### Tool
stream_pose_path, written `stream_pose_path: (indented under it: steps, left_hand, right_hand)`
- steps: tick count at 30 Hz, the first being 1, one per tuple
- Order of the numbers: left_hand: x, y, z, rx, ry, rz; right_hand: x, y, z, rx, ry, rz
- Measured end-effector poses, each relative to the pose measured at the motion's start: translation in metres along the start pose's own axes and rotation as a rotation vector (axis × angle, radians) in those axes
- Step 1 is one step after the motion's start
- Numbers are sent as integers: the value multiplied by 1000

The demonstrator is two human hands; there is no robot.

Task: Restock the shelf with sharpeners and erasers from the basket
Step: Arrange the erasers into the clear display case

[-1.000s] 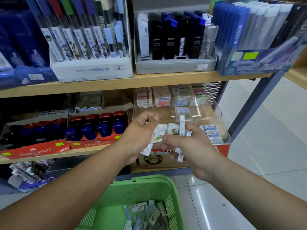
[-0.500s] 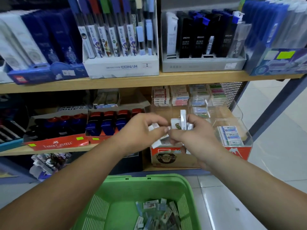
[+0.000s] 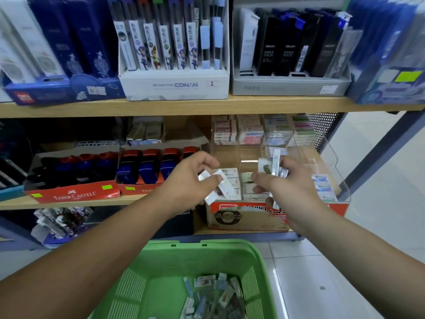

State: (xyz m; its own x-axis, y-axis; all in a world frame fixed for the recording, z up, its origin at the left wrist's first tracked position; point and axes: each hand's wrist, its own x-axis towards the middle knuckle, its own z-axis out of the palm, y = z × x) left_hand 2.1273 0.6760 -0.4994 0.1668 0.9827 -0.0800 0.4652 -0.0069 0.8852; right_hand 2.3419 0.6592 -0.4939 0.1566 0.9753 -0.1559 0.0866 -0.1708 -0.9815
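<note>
- Erasers (image 3: 213, 293) lie loose in the green basket (image 3: 161, 261), nearest.
- Left hand (image 3: 186, 180) pinches two white packs (image 3: 219, 184); right hand (image 3: 292, 189) grips a bunch (image 3: 272, 163); the hands are apart.
- Both hover at the clear bin (image 3: 338, 180) on the shelf (image 3: 16, 204), with sharpeners (image 3: 147, 169) to its left.

Both our forearms stretch forward, hands apart; our left hand (image 3: 188, 179) curls round several white packs (image 3: 220, 184), our right hand (image 3: 293, 191) clutches a bundle of packs (image 3: 272, 165).
</note>
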Motion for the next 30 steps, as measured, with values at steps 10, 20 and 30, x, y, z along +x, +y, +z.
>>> stream_pose_path:
  steps: [10,20,30]
  left_hand:
    - [15,8,-9,-73,161,27]
    - [79,24,2,202,121,-57]
    - [57,32,-6,373,117,34]
  right_hand:
    - [3,2,2,88,-25,33]
    - [7,2,0,124,-15,48]
    - [8,2,0,163,-27,72]
